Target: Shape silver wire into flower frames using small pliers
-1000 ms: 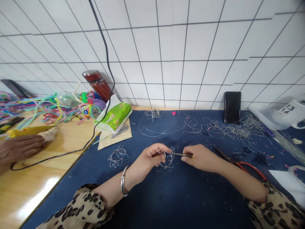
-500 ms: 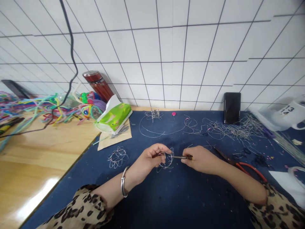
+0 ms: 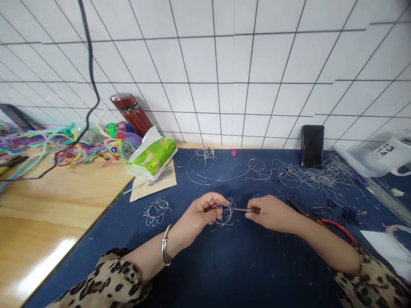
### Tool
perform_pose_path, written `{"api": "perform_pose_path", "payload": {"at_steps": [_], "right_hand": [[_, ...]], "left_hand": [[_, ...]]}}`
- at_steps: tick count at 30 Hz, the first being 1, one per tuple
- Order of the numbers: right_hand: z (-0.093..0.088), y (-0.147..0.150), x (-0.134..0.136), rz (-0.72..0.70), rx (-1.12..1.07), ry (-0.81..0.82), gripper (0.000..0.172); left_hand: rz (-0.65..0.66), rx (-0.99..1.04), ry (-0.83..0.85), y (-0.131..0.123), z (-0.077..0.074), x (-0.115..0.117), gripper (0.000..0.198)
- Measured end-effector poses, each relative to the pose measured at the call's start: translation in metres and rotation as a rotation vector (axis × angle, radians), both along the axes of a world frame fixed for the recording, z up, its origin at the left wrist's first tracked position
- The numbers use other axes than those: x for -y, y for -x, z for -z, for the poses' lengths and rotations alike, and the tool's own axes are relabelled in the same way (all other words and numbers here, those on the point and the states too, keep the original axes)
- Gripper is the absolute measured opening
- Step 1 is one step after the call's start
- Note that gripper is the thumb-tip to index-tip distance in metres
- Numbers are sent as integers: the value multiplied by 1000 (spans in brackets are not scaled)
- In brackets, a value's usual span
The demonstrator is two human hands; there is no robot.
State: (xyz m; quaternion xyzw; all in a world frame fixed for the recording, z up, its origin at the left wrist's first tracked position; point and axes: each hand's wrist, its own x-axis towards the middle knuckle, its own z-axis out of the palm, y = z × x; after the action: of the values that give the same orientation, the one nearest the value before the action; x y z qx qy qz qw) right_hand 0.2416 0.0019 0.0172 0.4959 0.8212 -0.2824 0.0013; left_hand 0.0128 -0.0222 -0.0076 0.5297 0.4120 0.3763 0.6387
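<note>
My left hand pinches a looped silver wire ring just above the dark blue mat. Small pink specks show on the ring, and my fingers hide part of its left side. Closed round the handles of some thin-nosed pliers, my right hand points their tip leftward at the ring's right edge. Whether the tip grips the wire is too small to tell. A second wire ring, shaped like a flower, lies on the mat left of my left hand.
Red-handled scissors lie by my right forearm. Behind are loose wires, a black phone, a pink bead and a tissue pack. A red flask and colourful pipe cleaners stand left; a white mug is right.
The pliers' tip has shifted slightly right, from over the ring to its right edge. My left hand keeps hold of the ring almost unmoved.
</note>
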Motion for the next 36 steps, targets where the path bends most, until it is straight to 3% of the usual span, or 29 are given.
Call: {"api": "perform_pose_path", "payload": {"at_steps": [36], "right_hand": [[-1, 0, 0, 1, 19, 5, 27]], "left_hand": [[8, 6, -17, 0, 6, -1, 22]]}}
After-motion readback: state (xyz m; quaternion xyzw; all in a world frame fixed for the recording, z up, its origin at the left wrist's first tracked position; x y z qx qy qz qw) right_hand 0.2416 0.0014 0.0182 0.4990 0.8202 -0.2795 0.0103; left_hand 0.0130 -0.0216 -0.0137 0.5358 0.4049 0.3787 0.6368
